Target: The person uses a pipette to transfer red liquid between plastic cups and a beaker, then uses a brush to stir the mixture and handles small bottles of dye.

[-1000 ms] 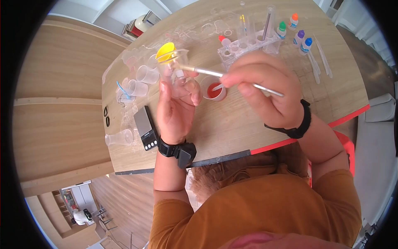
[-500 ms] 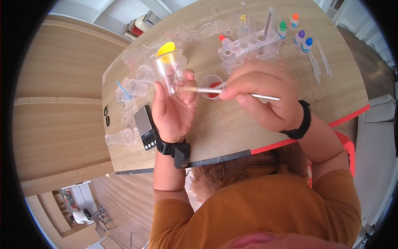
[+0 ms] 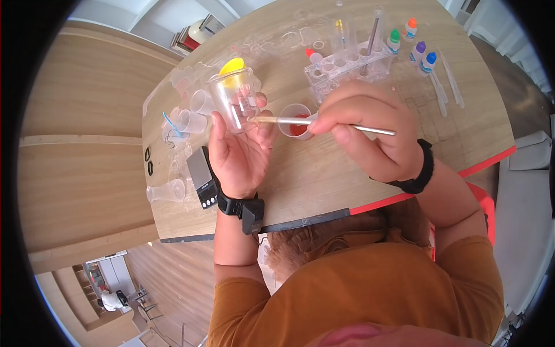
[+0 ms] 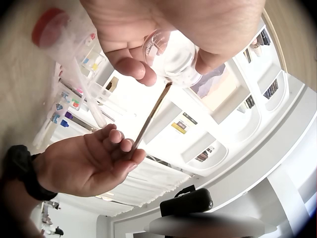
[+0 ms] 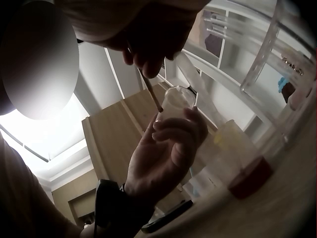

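Observation:
In the head view the left hand (image 3: 241, 159) holds up a clear beaker (image 3: 226, 107), fingers and thumb around its lower part. The right hand (image 3: 373, 130) pinches a thin brush (image 3: 335, 124) with a silver handle; its bristle end meets or nearly meets the beaker's lower side. The left wrist view shows the brush tip (image 4: 168, 85) at the beaker (image 4: 174, 59) between the left fingers. On the table beside the hands stands a cup (image 3: 295, 113) of red liquid with a pale stick in it, partly behind the right fingertips.
Behind the hands are a clear test tube rack (image 3: 350, 65), a yellow cup (image 3: 232, 68) and dropper bottles (image 3: 417, 53). Plastic cups (image 3: 193, 121) and a black scale (image 3: 202, 173) stand at the left. Thin clear sticks (image 3: 442, 89) lie at the right.
The beaker has moved slightly left and become more upright. The brush tip has gone from the beaker's upper part down to its lower side. Both hands keep their holds.

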